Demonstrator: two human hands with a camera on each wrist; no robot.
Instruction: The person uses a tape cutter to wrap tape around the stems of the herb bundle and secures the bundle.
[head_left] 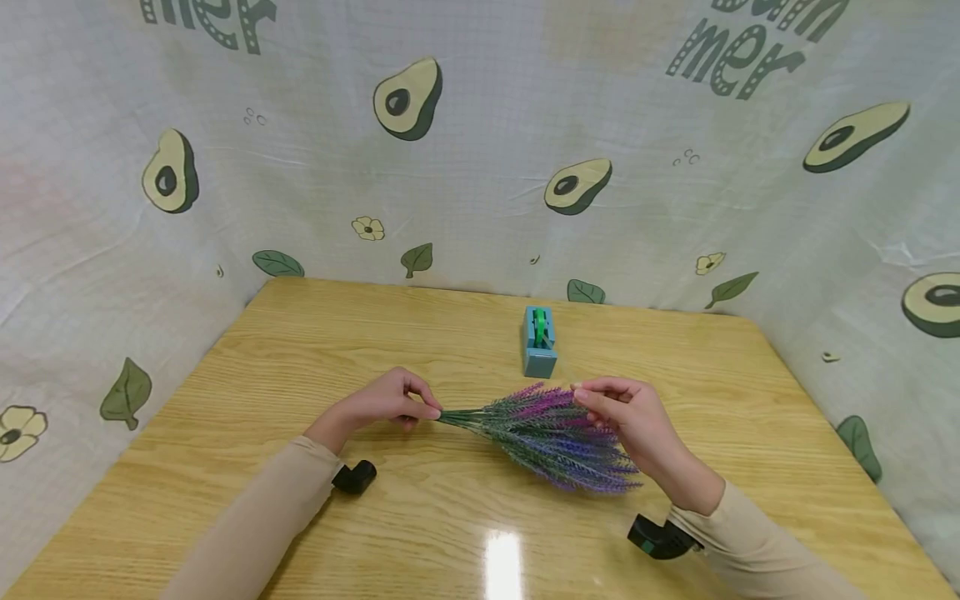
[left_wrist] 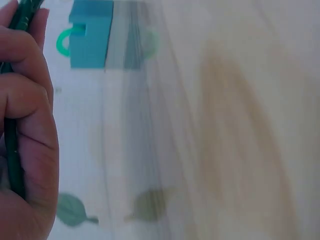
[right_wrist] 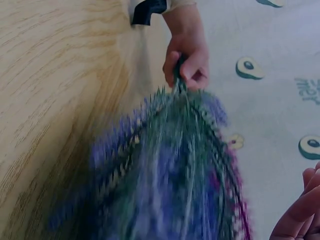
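A bunch of artificial lavender (head_left: 562, 442), with green stems and purple and pink sprigs, lies sideways just over the wooden table. My left hand (head_left: 390, 398) grips the gathered stems, its fingers curled round them in the left wrist view. At the flowering end is my right hand (head_left: 633, 417), beside the pink sprigs with thumb and forefinger close together. In the right wrist view its loosely bent fingers (right_wrist: 300, 212) stand apart from the bunch with nothing visible in them. Whether the fingertips touch a sprig is unclear.
A blue tape dispenser (head_left: 540, 343) with a green roll stands behind the bunch on the wooden table (head_left: 360, 325). Pale cloth (head_left: 480, 125) printed with avocados and leaves hangs round the back and sides. Each wrist carries a small black camera (head_left: 354, 477).
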